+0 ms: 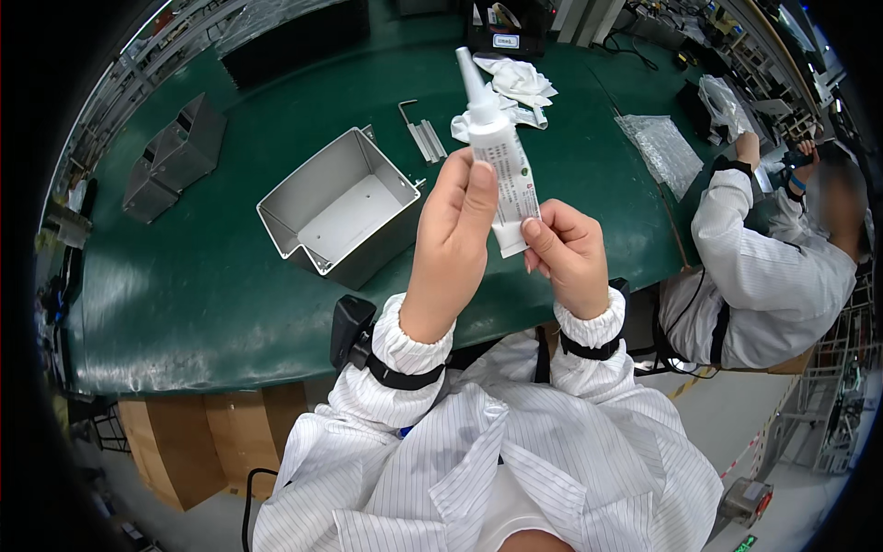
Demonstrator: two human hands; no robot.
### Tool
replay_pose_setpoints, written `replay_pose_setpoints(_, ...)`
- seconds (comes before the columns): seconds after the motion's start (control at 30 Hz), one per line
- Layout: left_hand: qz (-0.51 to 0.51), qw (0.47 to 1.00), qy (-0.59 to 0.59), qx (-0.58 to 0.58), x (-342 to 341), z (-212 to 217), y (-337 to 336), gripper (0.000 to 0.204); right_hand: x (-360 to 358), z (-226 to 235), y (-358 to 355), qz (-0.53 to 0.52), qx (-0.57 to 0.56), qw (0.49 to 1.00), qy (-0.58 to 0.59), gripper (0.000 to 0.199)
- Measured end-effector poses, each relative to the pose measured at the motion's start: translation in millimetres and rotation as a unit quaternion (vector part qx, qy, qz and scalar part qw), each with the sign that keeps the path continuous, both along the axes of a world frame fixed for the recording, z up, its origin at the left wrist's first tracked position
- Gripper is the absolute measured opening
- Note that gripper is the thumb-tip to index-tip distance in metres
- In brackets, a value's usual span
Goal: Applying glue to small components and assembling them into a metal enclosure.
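A white squeeze tube (505, 161) with a long tapered nozzle is held up over the green table, its nozzle pointing away from me. My left hand (454, 235) is closed around the tube's left side, thumb on its printed face. With thumb and fingers, my right hand (570, 244) pinches the tube near its flat crimped end. To the left of my hands, an open grey metal box (338, 210) sits on the table. Behind it lie an L-shaped hex key (406, 112) and some short metal bars (427, 142).
White crumpled cloths (518, 81) lie beyond the tube. Two grey metal housings (189, 143) stand at the left. On the right, a clear plastic bag (664, 147) rests near a co-worker (768, 248) in a white striped coat. Cardboard boxes (216, 437) stand below the table's front edge.
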State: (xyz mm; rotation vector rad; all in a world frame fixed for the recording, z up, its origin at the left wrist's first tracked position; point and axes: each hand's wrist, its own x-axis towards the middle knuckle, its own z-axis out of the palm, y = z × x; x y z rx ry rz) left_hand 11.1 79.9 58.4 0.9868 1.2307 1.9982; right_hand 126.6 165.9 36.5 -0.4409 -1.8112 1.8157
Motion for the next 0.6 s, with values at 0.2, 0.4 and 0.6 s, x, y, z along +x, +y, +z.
replay_pose_setpoints(0.2,0.055,0.989,0.106,-0.087,-3.2,-28.7,-33.7,0.018,-21.4,-16.5,-27.1,-0.071,-0.035,0.993,0.083,0.023)
replay_pose_setpoints(0.4,0.136,0.964,0.196,-0.119,-11.0,-31.3,-47.4,0.02,-27.1,-26.9,-33.8,-0.026,0.064,0.997,0.036,0.03)
replay_pose_setpoints(0.6,0.008,0.995,0.056,-0.084,-15.8,-33.9,-57.7,0.024,-26.7,-32.1,-36.4,0.044,0.06,0.996,0.055,0.037)
